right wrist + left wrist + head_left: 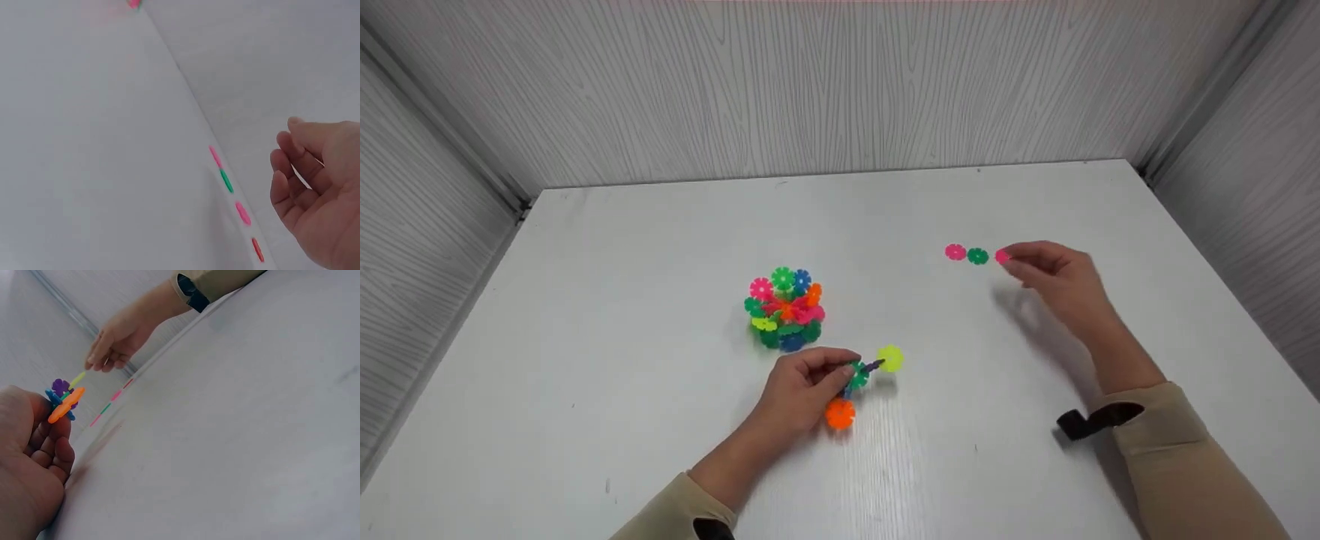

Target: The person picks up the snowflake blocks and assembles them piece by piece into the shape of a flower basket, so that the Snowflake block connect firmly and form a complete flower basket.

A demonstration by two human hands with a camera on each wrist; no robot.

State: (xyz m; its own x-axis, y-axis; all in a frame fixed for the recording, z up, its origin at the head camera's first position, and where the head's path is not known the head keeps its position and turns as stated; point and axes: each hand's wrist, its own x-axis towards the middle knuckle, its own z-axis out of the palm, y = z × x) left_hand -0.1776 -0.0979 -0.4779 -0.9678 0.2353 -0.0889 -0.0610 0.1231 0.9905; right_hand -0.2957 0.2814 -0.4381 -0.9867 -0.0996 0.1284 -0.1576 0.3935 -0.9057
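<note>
My left hand (802, 386) pinches a small cluster of linked plastic snowflake discs between thumb and fingers. A green disc (859, 374) sits at the fingertips, a purple one (873, 366) joins it to a yellow disc (891, 358), and an orange disc (841, 414) hangs nearest me; a blue one (70, 415) is partly covered. Over the right side of the table, my right hand (1061, 289) hovers with loosely bent fingers and nothing in them. Below it lie loose discs in a row: pink (215, 157), green (226, 180), pink (243, 214) and red (257, 249).
A round, many-coloured ball of joined snowflake discs (787, 307) stands on the white table (660, 247), just beyond my left hand. Wood-grain panels (825, 90) rise behind the table and at both sides. Dark bands circle both sleeve cuffs.
</note>
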